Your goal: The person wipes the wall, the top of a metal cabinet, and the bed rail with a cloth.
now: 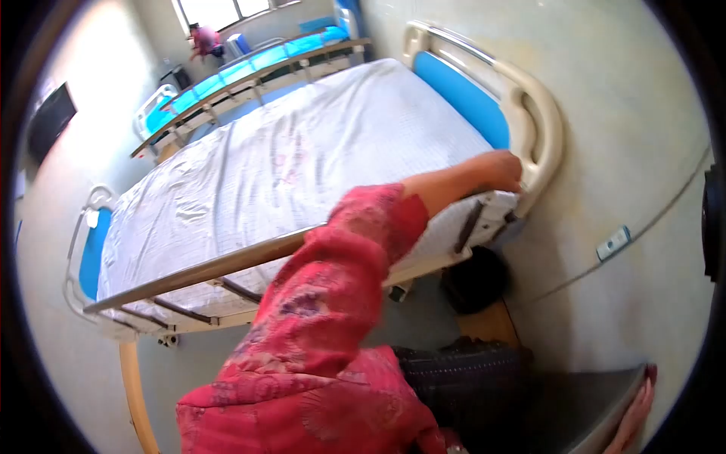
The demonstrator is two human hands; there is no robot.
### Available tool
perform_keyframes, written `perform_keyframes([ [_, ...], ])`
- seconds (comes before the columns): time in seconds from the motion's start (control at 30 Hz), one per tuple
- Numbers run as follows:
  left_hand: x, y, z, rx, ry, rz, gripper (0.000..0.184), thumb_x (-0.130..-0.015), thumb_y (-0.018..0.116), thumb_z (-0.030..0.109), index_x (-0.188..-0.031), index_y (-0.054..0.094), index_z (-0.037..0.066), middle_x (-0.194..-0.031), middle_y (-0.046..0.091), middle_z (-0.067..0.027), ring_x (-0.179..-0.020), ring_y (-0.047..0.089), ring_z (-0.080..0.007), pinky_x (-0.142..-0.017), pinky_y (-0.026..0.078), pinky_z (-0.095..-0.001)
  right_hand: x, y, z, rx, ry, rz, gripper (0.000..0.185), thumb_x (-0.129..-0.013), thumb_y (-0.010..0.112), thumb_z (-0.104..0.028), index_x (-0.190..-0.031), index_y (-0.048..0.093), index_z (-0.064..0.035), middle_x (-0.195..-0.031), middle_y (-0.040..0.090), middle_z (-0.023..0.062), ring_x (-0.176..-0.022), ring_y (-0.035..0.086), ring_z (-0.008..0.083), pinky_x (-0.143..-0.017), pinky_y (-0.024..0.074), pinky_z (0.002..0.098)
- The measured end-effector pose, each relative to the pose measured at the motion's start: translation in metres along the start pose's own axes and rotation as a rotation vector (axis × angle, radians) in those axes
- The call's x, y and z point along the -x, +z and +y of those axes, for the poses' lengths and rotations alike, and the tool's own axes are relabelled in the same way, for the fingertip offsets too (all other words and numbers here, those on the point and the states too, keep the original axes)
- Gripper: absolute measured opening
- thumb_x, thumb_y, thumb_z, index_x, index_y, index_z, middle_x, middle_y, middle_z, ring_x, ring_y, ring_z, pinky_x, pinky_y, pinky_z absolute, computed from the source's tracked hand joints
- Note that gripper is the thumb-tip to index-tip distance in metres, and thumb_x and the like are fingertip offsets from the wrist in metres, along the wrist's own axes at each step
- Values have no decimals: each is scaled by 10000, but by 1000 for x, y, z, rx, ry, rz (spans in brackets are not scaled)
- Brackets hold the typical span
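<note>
My left hand (pixel 501 171) reaches across to the near corner of the bed's head end, its fingers curled down over the edge of the white sheet (pixel 249 174). The sheet lies wrinkled over the mattress, with faint reddish marks near its middle. Beside the hand stands the cream and blue headboard (pixel 465 91). A brown side rail (pixel 204 272) passes behind my red patterned sleeve. My right hand is not visible; a second red sleeve and a shiny band are cut off at the bottom edge.
A second bed (pixel 249 69) with a bright blue mattress stands beyond, near a person (pixel 206 44) by the window. Below the headboard is a round black object (pixel 475 280). A cable with a socket box (pixel 613 244) runs along the right wall. A dark bag-like object (pixel 461 378) lies low.
</note>
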State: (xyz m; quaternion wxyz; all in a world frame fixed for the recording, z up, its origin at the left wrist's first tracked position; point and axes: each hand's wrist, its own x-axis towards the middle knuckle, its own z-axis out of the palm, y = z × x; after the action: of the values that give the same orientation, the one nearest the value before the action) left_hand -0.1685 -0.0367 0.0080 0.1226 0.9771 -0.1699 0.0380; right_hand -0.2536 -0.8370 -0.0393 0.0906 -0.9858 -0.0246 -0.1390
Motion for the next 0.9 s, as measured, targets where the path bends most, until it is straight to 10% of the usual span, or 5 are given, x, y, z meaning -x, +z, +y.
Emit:
perform_keyframes([
  [0.13, 9, 0, -17, 70, 255, 156, 382, -822, 705, 363, -913, 749, -6, -929, 731, -230, -874, 675, -400, -813, 532, -504, 32, -36, -120, -247, 85, 27, 488, -1072, 413, -318, -1440, 579, -44, -1538, 512, 120, -1425, 456, 291, -1218, 297, 410],
  [0.17, 18, 7, -15, 369, -32, 155, 354, -835, 687, 329, -894, 732, -18, -909, 718, -240, -813, 669, -385, -763, 525, -498, 41, -38, -117, -46, 95, -33, 517, -1062, 428, -294, -1489, 521, -17, -1563, 493, 114, -1468, 421, 260, -1232, 290, 375],
  [0.37, -13, 23, -76, 311, 59, 57, 331, -860, 595, 353, -759, 572, 39, -680, 514, -12, -593, 510, -136, -505, 453, -356, 103, -58, -166, 59, -260, 266, 270, -974, 607, -165, -1213, 701, -84, -1191, 680, 162, -1137, 628, 351, -992, 486, 437],
  [0.47, -21, 21, -52, 441, -33, 80, 389, -920, 653, 321, -1005, 700, -56, -772, 621, -79, -656, 617, -158, -551, 514, -321, 131, -75, -175, 55, -222, 309, 255, -965, 630, -181, -1185, 707, -78, -1184, 677, 169, -1134, 627, 351, -989, 486, 440],
  [0.9, -1, 14, -41, 406, -86, 60, 360, -930, 661, 301, -1040, 682, -41, -847, 650, -110, -607, 590, -168, -566, 497, -318, 209, -107, -219, -109, -291, 106, 293, -937, 686, -174, -1217, 715, -94, -1202, 669, 161, -1181, 603, 381, -1046, 458, 464],
])
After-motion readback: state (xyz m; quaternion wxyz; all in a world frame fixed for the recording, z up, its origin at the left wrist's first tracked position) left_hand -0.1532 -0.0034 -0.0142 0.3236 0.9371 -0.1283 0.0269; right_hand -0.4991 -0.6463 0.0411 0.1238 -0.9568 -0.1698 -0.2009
